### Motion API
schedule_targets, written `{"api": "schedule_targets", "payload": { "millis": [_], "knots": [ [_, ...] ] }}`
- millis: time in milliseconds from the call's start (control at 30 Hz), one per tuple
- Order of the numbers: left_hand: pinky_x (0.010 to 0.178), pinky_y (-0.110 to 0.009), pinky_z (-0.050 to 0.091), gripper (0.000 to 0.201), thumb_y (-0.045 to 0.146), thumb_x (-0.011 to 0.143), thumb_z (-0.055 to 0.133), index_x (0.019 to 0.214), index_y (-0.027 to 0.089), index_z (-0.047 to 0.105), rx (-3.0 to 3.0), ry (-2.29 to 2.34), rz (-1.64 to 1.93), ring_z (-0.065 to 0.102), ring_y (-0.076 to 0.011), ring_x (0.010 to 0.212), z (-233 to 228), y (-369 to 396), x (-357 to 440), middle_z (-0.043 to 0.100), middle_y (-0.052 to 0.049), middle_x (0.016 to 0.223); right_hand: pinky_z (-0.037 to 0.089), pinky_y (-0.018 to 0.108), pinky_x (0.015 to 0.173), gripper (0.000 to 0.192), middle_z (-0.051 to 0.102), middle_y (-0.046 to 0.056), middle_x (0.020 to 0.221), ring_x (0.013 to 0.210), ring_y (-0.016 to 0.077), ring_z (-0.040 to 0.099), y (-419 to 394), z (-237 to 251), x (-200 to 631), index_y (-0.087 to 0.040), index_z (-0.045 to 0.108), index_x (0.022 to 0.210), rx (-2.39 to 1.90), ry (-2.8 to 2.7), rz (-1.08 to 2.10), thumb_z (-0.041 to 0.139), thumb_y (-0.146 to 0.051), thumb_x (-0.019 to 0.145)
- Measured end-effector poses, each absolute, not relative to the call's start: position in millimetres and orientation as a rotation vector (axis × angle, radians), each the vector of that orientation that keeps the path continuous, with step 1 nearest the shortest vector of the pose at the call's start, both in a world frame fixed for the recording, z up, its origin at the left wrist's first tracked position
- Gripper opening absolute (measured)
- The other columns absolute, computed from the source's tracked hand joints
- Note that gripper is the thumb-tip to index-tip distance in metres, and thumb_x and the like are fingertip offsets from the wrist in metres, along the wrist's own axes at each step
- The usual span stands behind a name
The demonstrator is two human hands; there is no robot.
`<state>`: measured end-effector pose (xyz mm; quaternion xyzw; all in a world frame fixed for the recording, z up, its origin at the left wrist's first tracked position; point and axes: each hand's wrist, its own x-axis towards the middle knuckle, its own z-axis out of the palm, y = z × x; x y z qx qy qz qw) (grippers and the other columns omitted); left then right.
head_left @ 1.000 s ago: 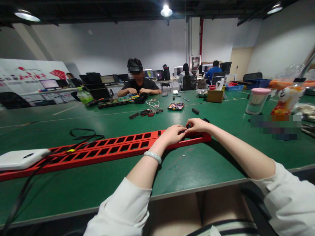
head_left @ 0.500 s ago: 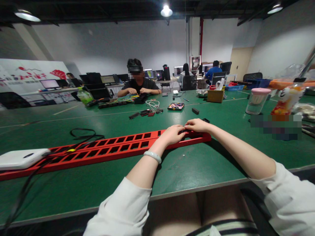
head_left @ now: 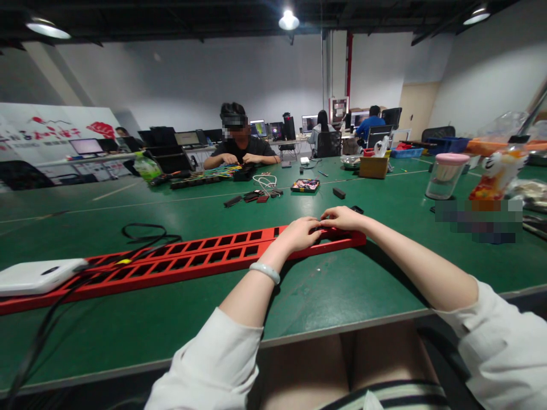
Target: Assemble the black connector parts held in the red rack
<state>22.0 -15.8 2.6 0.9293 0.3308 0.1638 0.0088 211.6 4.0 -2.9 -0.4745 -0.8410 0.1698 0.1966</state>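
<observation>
Nearby, a pale, smooth round bangle circles the left wrist. The left hand and right hand sit close together, fingers curled down over the right end of a long red frame with rectangular openings, which lies on the green worktop; whether they are clamped on anything cannot be told, since the fingertips are hidden. A flat white rounded device rests on the frame's left end. Beyond the frame lie a small dark oblong block and a shallow black tray of mixed bits. Farther off sits a person in a dark shirt.
</observation>
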Motion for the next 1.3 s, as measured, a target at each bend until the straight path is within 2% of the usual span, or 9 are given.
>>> {"api": "schedule_targets", "payload": {
  "millis": [333, 633, 1300],
  "knots": [
    [0.089, -0.027, 0.037, 0.030, 0.032, 0.084, 0.041, 0.106, 0.021, 0.058, 2.937, 1.006, 0.535, 0.050, -0.0178, 0.102, 1.2, -14.5, 21.5, 0.056, -0.004, 0.111, 0.038, 0.018, 0.056, 0.038, 0.065, 0.003, 0.083, 0.066, 0.0119, 0.056, 1.0, 0.6, 209.7, -0.018, 0.062, 0.098, -1.383, -2.339, 0.414, 0.055, -0.044, 0.072],
    [0.089, -0.027, 0.037, 0.030, 0.032, 0.083, 0.042, 0.107, 0.022, 0.058, 2.934, 1.019, 0.551, 0.050, -0.0177, 0.102, -2.5, -11.2, 21.3, 0.057, -0.004, 0.111, 0.037, 0.019, 0.055, 0.039, 0.064, 0.003, 0.084, 0.067, 0.0121, 0.055, 0.7, 0.2, 208.2, -0.019, 0.062, 0.098, -1.424, -2.325, 0.350, 0.056, -0.045, 0.070],
    [0.089, -0.028, 0.037, 0.029, 0.032, 0.083, 0.043, 0.105, 0.021, 0.058, 2.890, 1.070, 0.488, 0.051, -0.0181, 0.101, 0.7, -12.4, 23.2, 0.057, -0.004, 0.110, 0.034, 0.019, 0.054, 0.043, 0.064, 0.005, 0.085, 0.068, 0.0131, 0.055, 1.7, -1.4, 209.3, -0.017, 0.060, 0.101, -1.415, -2.385, 0.292, 0.049, -0.049, 0.075]
  ]
}}
